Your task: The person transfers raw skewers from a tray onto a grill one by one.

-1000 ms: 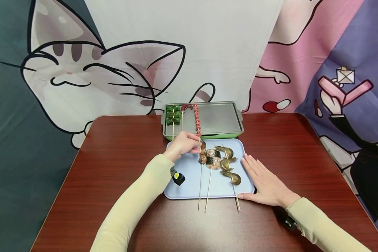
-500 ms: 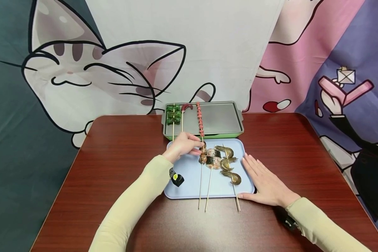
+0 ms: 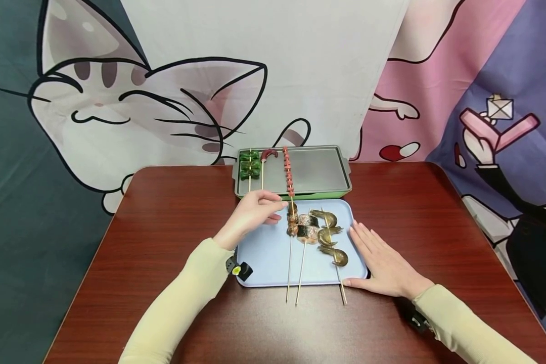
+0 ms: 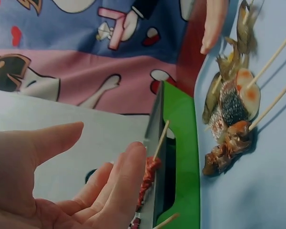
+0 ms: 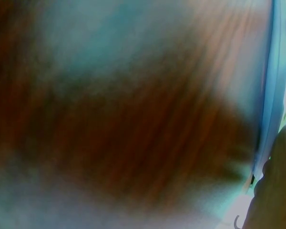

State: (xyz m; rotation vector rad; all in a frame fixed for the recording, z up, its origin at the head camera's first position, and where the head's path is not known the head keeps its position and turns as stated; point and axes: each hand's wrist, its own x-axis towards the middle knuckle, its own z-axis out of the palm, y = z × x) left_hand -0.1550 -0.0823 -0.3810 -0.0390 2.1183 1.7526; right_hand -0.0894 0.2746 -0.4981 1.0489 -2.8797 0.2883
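Head view: a cartoon backdrop is hanging behind everything, and you are working at a brown table. On it, a blue tray is lying nearer you, with the grill standing just beyond. Your right hand is lying flat, fingers straight, against the tray's right edge. Your left hand is hovering near the tray's far left corner, thumb and fingers parted, holding nothing, as the left wrist view is showing. On the tray, the shrimp skewer is lying rightmost, the fish skewer beside it and the brown skewer next, their sticks poking past the near edge. On the grill, the red skewer is lying front to back, its stick reaching over the tray just beside your left hand. The green skewer and the maroon skewer are lying to its left.
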